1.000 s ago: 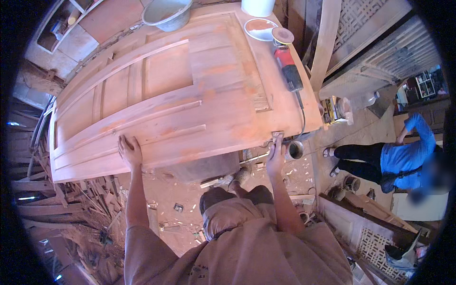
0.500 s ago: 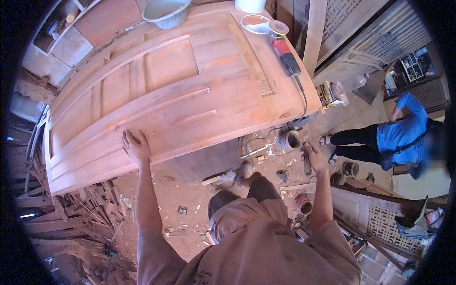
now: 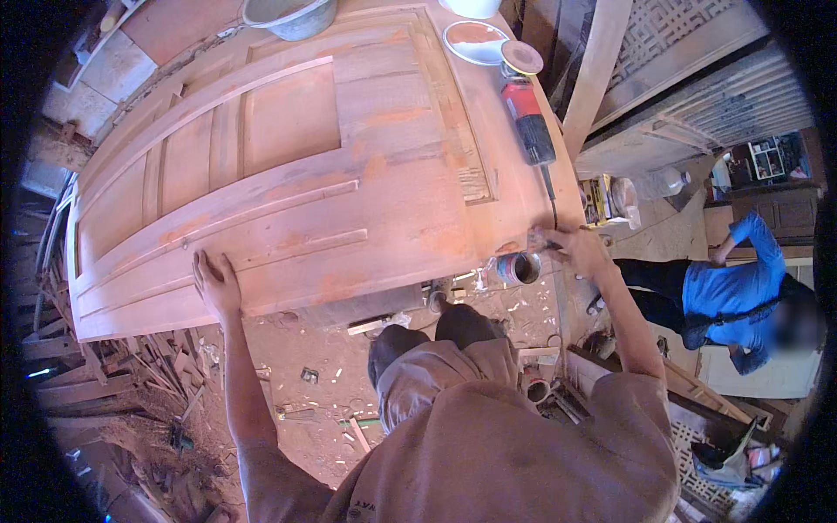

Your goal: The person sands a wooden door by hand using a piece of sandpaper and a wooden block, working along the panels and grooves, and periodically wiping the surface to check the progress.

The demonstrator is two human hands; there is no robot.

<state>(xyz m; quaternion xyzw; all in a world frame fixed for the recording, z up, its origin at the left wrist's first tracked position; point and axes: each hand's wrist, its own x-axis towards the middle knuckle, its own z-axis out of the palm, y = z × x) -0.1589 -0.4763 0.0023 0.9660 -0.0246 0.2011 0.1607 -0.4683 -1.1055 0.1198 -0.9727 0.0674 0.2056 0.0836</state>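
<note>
With scrap wood [image 3: 153, 383] at lower left, your left hand [image 3: 218, 288] lies spread flat on the wooden door [image 3: 410, 183] at upper centre, your right grip [image 3: 582, 251] holds a small indistinct tool [image 3: 540, 241] by the door's right end, a person [image 3: 728, 292] far right.

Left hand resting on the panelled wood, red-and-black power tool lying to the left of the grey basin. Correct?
Wrong side: the head view shows the red-and-black power tool lying to the right of the grey basin. The left hand does rest on the panelled wood.
</note>
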